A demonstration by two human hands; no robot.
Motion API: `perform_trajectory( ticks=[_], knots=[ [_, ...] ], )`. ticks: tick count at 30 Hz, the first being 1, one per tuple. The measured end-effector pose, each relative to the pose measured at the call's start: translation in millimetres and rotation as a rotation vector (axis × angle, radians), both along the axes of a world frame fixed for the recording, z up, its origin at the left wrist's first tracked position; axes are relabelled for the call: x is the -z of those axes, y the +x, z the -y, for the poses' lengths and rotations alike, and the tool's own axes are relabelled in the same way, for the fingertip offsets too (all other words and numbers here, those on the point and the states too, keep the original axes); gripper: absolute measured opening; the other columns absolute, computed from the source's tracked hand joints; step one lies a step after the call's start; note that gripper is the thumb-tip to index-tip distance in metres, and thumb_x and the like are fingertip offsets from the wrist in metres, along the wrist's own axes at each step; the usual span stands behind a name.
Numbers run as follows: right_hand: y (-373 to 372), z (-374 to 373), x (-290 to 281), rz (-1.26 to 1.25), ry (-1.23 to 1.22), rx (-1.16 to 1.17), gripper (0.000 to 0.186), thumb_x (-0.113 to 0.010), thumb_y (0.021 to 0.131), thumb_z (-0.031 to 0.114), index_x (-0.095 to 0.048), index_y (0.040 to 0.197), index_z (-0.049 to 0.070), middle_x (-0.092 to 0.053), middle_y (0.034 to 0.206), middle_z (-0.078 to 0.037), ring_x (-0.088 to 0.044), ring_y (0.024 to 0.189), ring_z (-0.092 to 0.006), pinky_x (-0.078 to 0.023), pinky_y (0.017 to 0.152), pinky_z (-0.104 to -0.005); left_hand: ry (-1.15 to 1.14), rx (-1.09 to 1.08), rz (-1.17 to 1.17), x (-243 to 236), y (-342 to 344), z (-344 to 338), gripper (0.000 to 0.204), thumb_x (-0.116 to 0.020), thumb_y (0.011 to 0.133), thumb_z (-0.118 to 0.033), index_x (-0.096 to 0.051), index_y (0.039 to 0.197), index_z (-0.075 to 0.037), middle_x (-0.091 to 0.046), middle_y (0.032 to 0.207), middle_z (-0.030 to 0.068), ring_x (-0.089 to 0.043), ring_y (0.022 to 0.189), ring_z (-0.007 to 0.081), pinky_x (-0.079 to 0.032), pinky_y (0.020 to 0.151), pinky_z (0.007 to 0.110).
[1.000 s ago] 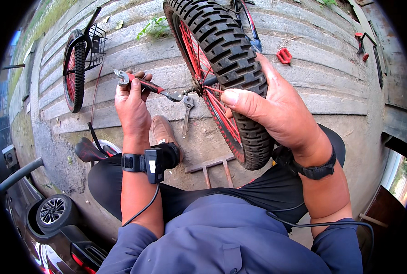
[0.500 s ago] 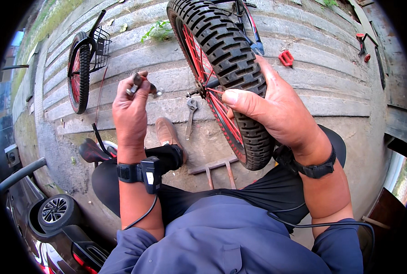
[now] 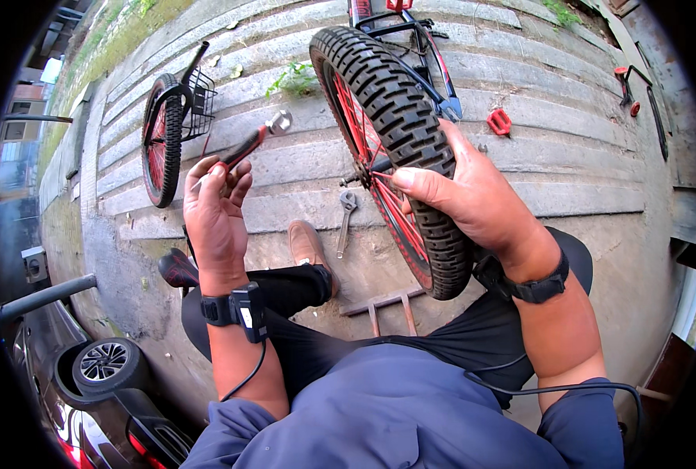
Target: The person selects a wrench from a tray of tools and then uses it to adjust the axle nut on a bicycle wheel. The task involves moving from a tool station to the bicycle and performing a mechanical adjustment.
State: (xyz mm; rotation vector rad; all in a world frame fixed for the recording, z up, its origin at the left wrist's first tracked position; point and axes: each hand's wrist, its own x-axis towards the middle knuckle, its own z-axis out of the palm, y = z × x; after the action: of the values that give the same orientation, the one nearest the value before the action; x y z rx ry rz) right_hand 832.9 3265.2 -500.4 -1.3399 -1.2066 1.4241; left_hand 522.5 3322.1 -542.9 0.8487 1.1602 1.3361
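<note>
My left hand is closed around the red-and-black handle of a wrench, its silver head pointing up and away to the right. A bicycle wheel with a chunky black tyre and red spokes stands upright between my knees. Its tyre is gripped by my right hand, thumb across the near side and fingers mostly hidden behind. The axle end sticks out on the wheel's left side. Below it, a silver adjustable wrench lies on the ground beside my shoe.
Beyond the wheel lies a dark bicycle frame, with a red pedal near it. A front wheel with fork and basket rests at left, a saddle nearer. A metal stand sits below; a car is at lower left.
My left hand has turned the wrench so that its head now points up and away, with the handle in view. My right hand keeps its grip on the wheel. The whole view has shifted slightly.
</note>
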Motion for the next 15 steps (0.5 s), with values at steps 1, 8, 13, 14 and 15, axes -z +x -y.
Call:
perform_trajectory(
  ticks=[1, 8, 13, 14, 15],
  knots=[
    [-0.5, 0.0, -1.0, -0.012, -0.007, -0.004, 0.068, -0.077, 0.082, 0.038, -0.048, 0.127, -0.005, -0.063, 0.100, -0.008, -0.057, 0.090, -0.0132, -0.049, 0.082, -0.0297, 0.067, 0.023, 0.073, -3.8, -3.9, 1.2, 0.021, -0.055, 0.096, -0.010, -0.054, 0.116, -0.004, -0.066, 0.100, 0.0106, -0.066, 0.101, 0.0246, -0.053, 0.090, 0.033],
    [3.2, 1.9, 5.4, -0.057, -0.119, 0.008, 0.093, -0.078, 0.082, 0.039, -0.029, 0.140, -0.014, -0.066, 0.088, -0.007, -0.061, 0.079, -0.0117, -0.050, 0.075, -0.0263, -0.152, -0.055, 0.363, 26.1, -1.3, 11.8, 0.014, -0.053, 0.093, 0.000, -0.054, 0.107, 0.002, -0.064, 0.105, 0.0150, -0.064, 0.106, 0.0315, -0.058, 0.087, 0.028],
    [0.7, 1.9, 7.4, -0.058, -0.133, 0.005, 0.088, -0.078, 0.082, 0.035, -0.031, 0.139, -0.012, -0.065, 0.086, -0.006, -0.060, 0.079, -0.0112, -0.050, 0.075, -0.0266, -0.155, -0.009, 0.472, 31.8, 5.1, 20.8, 0.034, -0.053, 0.092, 0.004, -0.050, 0.126, 0.000, -0.060, 0.116, 0.0184, -0.064, 0.108, 0.0300, -0.059, 0.085, 0.027],
    [2.2, 2.5, 7.3, -0.066, -0.135, 0.003, 0.086, -0.077, 0.082, 0.035, -0.032, 0.139, -0.011, -0.065, 0.087, -0.006, -0.060, 0.079, -0.0113, -0.050, 0.075, -0.0268, -0.095, 0.010, 0.506, 21.7, 7.0, 19.3, 0.038, -0.053, 0.092, 0.004, -0.049, 0.129, -0.001, -0.059, 0.119, 0.0185, -0.063, 0.110, 0.0288, -0.059, 0.086, 0.027],
    [2.3, 2.0, 6.5, -0.076, -0.136, -0.002, 0.085, -0.077, 0.082, 0.034, -0.032, 0.139, -0.011, -0.065, 0.088, -0.006, -0.060, 0.079, -0.0115, -0.050, 0.075, -0.0269, -0.034, 0.026, 0.537, 9.4, 8.2, 18.4, 0.041, -0.053, 0.092, 0.004, -0.048, 0.133, -0.003, -0.058, 0.122, 0.0186, -0.063, 0.111, 0.0276, -0.058, 0.087, 0.028]
  ],
)
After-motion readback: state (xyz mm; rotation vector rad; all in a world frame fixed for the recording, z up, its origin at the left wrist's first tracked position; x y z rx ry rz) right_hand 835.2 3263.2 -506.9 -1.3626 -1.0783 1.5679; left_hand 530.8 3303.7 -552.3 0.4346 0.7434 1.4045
